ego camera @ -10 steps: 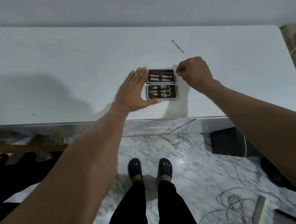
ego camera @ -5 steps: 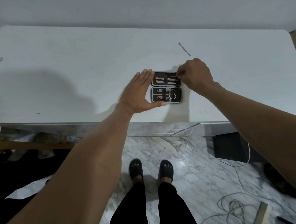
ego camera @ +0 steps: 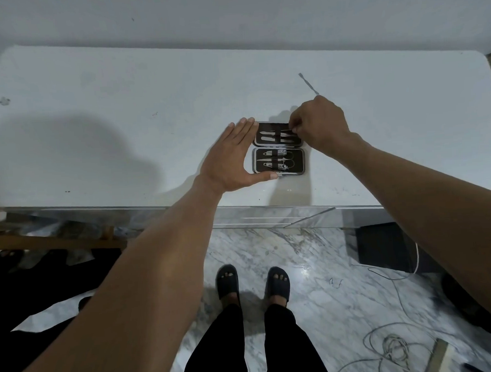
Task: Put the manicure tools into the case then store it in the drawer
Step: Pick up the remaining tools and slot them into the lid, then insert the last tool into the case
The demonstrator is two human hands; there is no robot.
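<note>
Case bracing under your flat left hand; right hand pinching thin tool into top half. Risking strap miss; spare pusher, upper right, being forgotten.

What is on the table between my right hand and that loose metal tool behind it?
Nothing: in the head view, only bare white table separates the right hand from the loose tool.

White table over a marble floor

The white table stands above a marble floor, with coiled cable and a black box.
</note>
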